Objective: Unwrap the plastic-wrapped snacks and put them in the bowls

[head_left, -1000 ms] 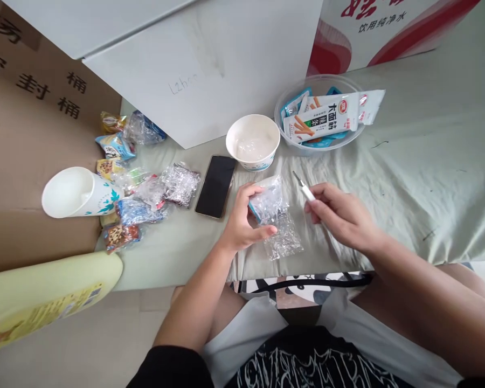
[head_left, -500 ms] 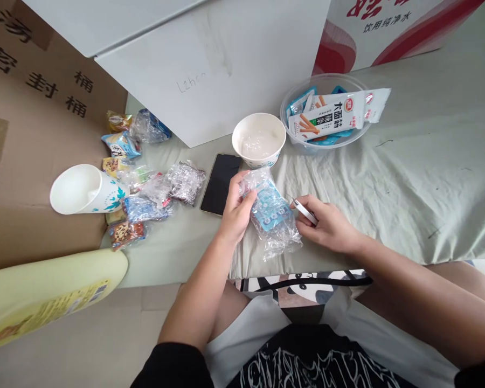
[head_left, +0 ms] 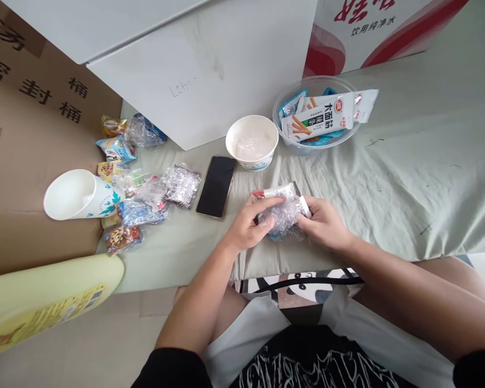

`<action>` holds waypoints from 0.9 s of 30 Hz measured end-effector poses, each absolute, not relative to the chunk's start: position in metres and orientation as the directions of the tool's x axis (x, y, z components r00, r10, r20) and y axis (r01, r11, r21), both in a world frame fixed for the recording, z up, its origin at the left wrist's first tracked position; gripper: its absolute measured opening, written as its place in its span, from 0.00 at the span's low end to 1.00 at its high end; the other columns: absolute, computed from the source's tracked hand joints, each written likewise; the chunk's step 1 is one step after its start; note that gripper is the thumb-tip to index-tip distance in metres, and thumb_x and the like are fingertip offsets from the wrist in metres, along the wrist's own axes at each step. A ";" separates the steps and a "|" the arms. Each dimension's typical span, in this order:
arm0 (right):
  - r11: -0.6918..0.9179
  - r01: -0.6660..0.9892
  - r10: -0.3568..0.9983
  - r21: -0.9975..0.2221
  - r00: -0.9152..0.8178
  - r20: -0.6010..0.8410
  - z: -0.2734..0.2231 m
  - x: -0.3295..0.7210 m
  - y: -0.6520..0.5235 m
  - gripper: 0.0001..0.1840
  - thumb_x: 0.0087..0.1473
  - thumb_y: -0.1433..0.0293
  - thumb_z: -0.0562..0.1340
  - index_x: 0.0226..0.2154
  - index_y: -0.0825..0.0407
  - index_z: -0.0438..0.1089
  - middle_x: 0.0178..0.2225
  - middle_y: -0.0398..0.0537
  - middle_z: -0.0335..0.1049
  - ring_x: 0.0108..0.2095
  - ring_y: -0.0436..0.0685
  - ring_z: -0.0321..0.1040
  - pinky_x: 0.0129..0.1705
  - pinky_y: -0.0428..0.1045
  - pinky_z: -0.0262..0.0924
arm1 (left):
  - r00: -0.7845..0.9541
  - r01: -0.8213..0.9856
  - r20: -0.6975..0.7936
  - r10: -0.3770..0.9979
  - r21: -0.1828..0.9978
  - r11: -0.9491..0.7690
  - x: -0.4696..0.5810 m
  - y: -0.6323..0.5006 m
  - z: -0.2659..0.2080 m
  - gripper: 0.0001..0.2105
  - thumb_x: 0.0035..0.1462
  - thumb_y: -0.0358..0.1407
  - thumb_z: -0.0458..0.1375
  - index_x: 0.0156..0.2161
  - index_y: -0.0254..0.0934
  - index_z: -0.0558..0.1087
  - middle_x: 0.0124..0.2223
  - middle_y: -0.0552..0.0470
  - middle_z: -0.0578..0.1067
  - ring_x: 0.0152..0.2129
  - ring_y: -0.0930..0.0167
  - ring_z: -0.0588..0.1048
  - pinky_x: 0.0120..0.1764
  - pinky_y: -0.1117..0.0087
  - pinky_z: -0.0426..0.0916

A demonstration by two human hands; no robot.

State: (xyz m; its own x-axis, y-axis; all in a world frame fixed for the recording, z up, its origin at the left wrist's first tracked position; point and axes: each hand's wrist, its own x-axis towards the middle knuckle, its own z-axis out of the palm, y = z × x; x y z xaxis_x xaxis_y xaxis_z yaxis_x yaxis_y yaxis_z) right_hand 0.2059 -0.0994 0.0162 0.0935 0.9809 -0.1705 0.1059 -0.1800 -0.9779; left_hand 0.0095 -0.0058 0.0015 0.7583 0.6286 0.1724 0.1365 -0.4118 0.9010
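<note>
Between my hands is a snack packet [head_left: 285,214] wrapped in crinkled clear plastic film, with red, white and blue showing through. My left hand [head_left: 253,222] is closed on its left side, thumb and forefinger lying over the film. At its right end my right hand [head_left: 325,222] is closed, its fingertips pressed to the film. A white slim tool [head_left: 305,206], which looks like a small utility knife, shows at the right fingers; most of it is hidden. Just beyond the packet stands a white paper bowl [head_left: 253,141] with crumpled clear film inside.
A black phone [head_left: 215,186] lies left of my hands. Several film-wrapped snacks [head_left: 143,207] are heaped by a tipped paper cup [head_left: 78,195] and a cardboard box [head_left: 28,140]. A clear plastic tub [head_left: 275,116] of snack packets stands behind, near white boxes [head_left: 226,70].
The wrapped packet has been turned over and now lies more sideways. My right hand has moved in from beside the packet to grip its right end. The view has shifted slightly.
</note>
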 end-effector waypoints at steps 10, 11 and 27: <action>-0.175 0.189 0.968 -0.966 0.212 -0.134 0.015 0.205 -0.099 0.15 0.47 0.59 0.66 0.28 0.49 0.63 0.22 0.39 0.63 0.24 0.51 0.59 0.27 0.47 0.53 | 0.754 0.268 0.149 0.640 0.820 -0.506 0.015 -0.017 0.002 0.29 0.53 0.41 0.70 0.61 0.44 0.73 0.57 0.42 0.73 0.54 0.57 0.74 0.57 0.55 0.72; -0.175 0.185 0.965 -0.967 0.226 -0.132 0.015 0.205 -0.099 0.16 0.47 0.58 0.67 0.27 0.49 0.62 0.22 0.38 0.62 0.24 0.50 0.58 0.26 0.47 0.53 | 0.745 0.277 0.163 0.646 0.806 -0.523 0.015 -0.017 0.002 0.27 0.55 0.37 0.68 0.61 0.45 0.72 0.57 0.43 0.74 0.54 0.58 0.75 0.57 0.56 0.72; -0.056 0.118 0.994 -0.991 0.099 -0.044 0.016 0.205 -0.107 0.18 0.60 0.56 0.61 0.24 0.48 0.62 0.16 0.40 0.63 0.20 0.51 0.59 0.26 0.49 0.54 | 0.710 0.276 0.177 0.681 0.820 -0.501 0.017 -0.015 0.002 0.27 0.54 0.44 0.67 0.57 0.43 0.64 0.53 0.45 0.74 0.50 0.59 0.74 0.52 0.59 0.70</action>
State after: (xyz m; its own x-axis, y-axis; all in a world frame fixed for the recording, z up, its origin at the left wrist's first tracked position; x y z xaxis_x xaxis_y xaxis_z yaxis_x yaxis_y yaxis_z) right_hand 0.2046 -0.1066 0.0159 0.0995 0.9941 -0.0442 0.1178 -0.0559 -0.9915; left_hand 0.0168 -0.0148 0.0015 0.7103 0.6813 0.1768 0.2762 -0.5009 0.8203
